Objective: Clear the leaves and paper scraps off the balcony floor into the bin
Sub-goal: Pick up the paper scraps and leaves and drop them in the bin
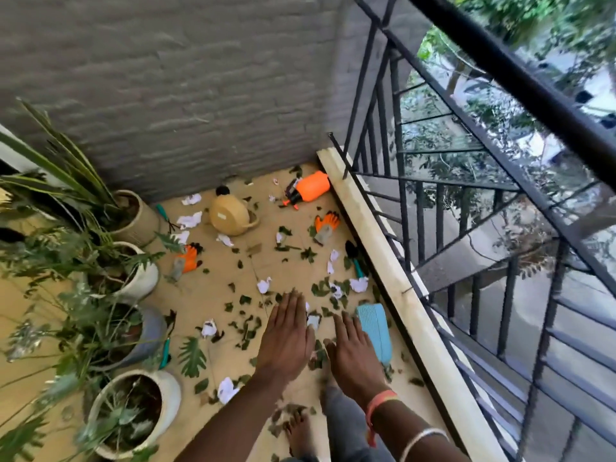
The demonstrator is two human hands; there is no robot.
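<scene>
Hovering flat and palm-down over the mess, the left hand [288, 338] and the right hand [353, 356] hold nothing. Their fingers are straight and the 2 hands lie side by side, which we read as a ready pose rather than a grasp. A bare foot [300, 425] shows below them, so we judge that the person is standing and the hands are up in the air, not on the balcony floor [213, 295].

The litter covers most of that floor. Green leaves [321, 288] lie thickest just ahead of the hands and toward the raised kerb [376, 248] under the railing [420, 225]. Crumpled paper scraps [263, 285] are scattered from the wall corner down to near the foot.

A pale blue ribbed container [375, 328] lies on its side against the kerb, just beside the right hand. We take it for the bin. Tipped over like that, it could take litter swept straight in, though we cannot see its mouth.

Several things sit among the litter and will need working round: a tipped tan watering can [230, 216], an orange sprayer [311, 188], 2 orange gloves [326, 225] and a trowel [355, 261]. 4 potted plants [143, 281] line the left edge, and their hanging fronds may hide more scraps. With litter spread so widely, we judge the clearing has barely begun.
</scene>
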